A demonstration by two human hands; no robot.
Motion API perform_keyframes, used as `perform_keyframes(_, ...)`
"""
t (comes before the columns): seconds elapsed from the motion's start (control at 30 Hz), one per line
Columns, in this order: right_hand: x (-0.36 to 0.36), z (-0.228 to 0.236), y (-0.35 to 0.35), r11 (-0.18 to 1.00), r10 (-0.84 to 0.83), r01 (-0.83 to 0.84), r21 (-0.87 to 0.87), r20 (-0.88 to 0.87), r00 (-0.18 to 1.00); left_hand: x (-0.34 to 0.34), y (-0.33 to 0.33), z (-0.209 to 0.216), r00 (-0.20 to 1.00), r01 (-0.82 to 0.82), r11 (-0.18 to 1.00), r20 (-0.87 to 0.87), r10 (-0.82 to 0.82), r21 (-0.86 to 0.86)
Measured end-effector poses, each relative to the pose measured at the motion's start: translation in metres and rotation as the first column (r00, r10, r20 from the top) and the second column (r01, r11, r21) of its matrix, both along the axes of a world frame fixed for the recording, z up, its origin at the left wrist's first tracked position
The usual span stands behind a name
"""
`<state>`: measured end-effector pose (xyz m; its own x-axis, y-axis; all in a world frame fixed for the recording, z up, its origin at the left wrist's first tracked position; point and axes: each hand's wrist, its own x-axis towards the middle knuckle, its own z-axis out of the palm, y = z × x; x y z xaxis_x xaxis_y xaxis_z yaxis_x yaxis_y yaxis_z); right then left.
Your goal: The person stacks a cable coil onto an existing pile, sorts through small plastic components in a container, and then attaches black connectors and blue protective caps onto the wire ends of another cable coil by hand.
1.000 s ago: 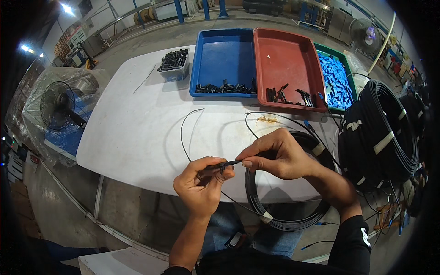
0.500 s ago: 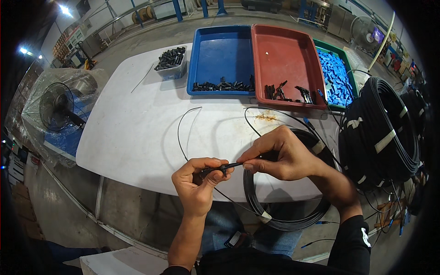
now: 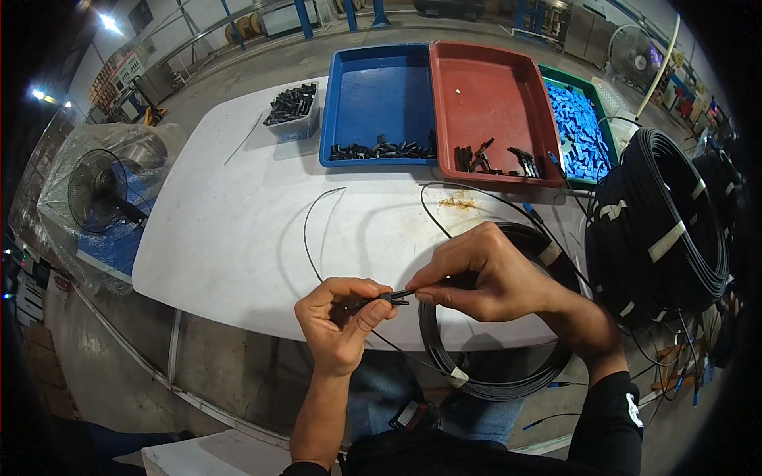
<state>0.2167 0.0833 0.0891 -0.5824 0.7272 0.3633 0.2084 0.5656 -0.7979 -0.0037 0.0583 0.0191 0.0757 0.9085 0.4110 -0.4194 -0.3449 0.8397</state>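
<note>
Over the table's near edge, my left hand [image 3: 337, 332] is closed on a small black plastic connector part [image 3: 386, 297], its thumb and index finger pressing the sides. Thumb and fingertips of my right hand [image 3: 494, 274] pinch a thin black cable [image 3: 403, 293] just right of that part. The cable meets the part between the two hands; the fingers hide how far in it sits. A coil of black cable [image 3: 432, 341], bound with pale tape, hangs partly over the table edge below my right hand. One loose cable length [image 3: 306, 238] arcs up from beside my left hand.
Along the white table's [image 3: 214, 222] far side stand a clear tub [image 3: 294, 128] of black parts, a blue tray [image 3: 381, 87], a red tray [image 3: 492, 83] with black pieces, and a green tray [image 3: 611, 151] of blue parts. Large cable coils [image 3: 635, 230] stand at right.
The connector part has turned slightly in my left fingers, showing more of its end. My right fingertips have shifted a little down and left along the cable. The view has moved slightly.
</note>
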Motion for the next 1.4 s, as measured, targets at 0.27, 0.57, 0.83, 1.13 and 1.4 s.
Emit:
perform_keyframes(0.27,-0.006,-0.005,-0.005,0.992,-0.053,0.05,0.117,0.02,0.998,0.01,-0.002,0.006,0.97,-0.189,0.982,-0.152,0.191,0.028)
perform_keyframes(0.57,-0.016,-0.016,-0.006,0.95,-0.065,0.067,0.306,-0.017,0.998,-0.003,-0.006,0.037,0.547,-0.302,0.784,-0.575,0.608,0.542)
perform_keyframes(0.83,-0.022,-0.01,-0.016,0.899,-0.087,0.062,0.434,0.037,0.996,-0.005,-0.01,0.022,0.669,-0.347,0.78,-0.445,0.595,0.521)
perform_keyframes(1.13,-0.027,-0.019,-0.019,0.815,-0.142,0.102,0.57,0.026,0.99,0.002,-0.014,0.017,0.547,-0.34,0.569,-0.335,0.767,0.749)
perform_keyframes(1.4,-0.024,-0.025,-0.024,0.714,-0.165,0.172,0.678,-0.075,0.983,0.012,-0.021,0.024,0.542,-0.309,0.587,-0.369,0.755,0.748)
